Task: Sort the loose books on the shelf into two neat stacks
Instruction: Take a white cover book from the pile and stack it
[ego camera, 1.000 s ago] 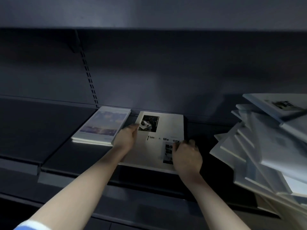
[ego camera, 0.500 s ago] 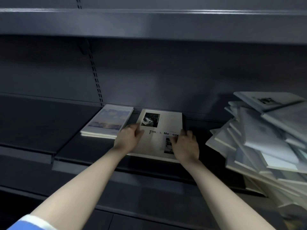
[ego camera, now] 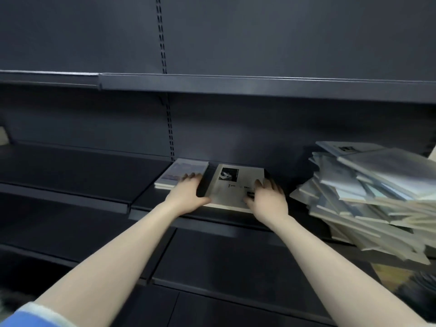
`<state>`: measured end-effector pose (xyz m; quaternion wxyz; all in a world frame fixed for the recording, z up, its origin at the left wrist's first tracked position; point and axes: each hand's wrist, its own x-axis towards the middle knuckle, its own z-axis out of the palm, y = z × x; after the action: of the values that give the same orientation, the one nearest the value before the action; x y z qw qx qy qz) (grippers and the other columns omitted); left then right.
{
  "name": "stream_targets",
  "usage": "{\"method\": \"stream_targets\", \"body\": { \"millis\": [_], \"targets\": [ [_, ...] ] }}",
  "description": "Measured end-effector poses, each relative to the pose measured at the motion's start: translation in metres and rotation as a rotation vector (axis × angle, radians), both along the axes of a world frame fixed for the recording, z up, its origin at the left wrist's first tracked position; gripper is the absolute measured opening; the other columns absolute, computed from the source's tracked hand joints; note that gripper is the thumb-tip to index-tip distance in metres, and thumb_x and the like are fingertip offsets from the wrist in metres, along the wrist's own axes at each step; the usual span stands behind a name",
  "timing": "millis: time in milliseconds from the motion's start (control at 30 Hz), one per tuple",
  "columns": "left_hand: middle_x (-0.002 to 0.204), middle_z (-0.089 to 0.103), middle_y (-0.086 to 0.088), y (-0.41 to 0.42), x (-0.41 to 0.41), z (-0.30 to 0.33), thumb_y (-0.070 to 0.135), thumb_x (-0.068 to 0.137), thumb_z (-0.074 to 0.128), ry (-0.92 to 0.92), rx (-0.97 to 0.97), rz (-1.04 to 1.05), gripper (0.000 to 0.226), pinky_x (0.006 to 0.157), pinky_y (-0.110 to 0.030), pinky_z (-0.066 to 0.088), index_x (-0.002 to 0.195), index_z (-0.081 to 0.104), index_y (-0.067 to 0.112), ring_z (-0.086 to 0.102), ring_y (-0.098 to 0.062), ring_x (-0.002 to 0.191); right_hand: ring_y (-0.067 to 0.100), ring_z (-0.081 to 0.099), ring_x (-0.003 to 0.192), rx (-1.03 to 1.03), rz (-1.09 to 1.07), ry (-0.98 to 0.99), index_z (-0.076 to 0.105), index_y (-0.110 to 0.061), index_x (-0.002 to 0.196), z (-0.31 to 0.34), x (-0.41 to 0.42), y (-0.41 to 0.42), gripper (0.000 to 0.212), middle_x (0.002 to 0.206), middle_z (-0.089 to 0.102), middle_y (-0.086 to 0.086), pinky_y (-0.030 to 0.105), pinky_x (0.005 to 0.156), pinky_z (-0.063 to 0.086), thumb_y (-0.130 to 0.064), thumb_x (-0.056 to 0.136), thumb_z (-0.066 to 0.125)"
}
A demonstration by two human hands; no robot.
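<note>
Main risk: the leaning heap of loose books (ego camera: 368, 194), well to the right of the right hand (ego camera: 267, 199), is judged liable to slide off the shelf (ego camera: 70, 175) if jarred. Both arms are extended forward. The white book (ego camera: 232, 185) is flanked by both hands; right fingers (ego camera: 259, 185) are curled over its right edge, gripping it. Left fingers (ego camera: 191, 179) on the left hand (ego camera: 186, 193) are laid straight between it and the smaller book (ego camera: 181, 173) just left.
</note>
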<state>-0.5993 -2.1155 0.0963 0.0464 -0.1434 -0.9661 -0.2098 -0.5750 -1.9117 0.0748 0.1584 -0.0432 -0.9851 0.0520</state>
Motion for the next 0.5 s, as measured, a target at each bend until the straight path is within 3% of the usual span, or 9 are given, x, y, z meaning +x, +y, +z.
{"method": "stream_targets", "body": {
  "millis": [100,300,500],
  "targets": [
    [0.153,0.029,-0.010,-0.005,0.022,0.010,0.043,0.086,0.062,-0.004,-0.027,0.009,0.079,0.112,-0.038,0.027,0.147,0.026,0.009,0.022,-0.027,0.143,0.028,0.039,0.126,0.071,0.011,0.035,0.049,-0.009,0.125,0.020,0.023,0.001,0.046,0.129,0.050,0.011,0.036,0.106,0.029,-0.042,0.093,0.046],
    [0.157,0.021,-0.008,-0.003,0.048,0.032,0.047,0.090,0.056,0.013,0.011,0.026,0.081,0.118,-0.039,0.020,0.150,0.019,0.007,0.013,-0.023,0.146,0.031,0.029,0.138,0.140,-0.023,0.025,0.045,-0.009,0.134,0.058,0.051,0.021,0.055,0.140,0.044,0.014,0.040,0.115,0.021,-0.048,0.096,0.042],
    [0.151,0.032,-0.009,0.026,0.071,0.051,0.047,0.092,0.051,0.063,0.008,-0.004,0.071,0.113,-0.040,0.026,0.146,0.028,0.007,0.022,-0.024,0.143,0.032,0.036,0.133,0.152,-0.088,0.028,0.045,-0.008,0.133,0.080,0.069,0.059,0.054,0.138,0.045,0.015,0.040,0.113,0.024,-0.048,0.097,0.040]
  ]
}}
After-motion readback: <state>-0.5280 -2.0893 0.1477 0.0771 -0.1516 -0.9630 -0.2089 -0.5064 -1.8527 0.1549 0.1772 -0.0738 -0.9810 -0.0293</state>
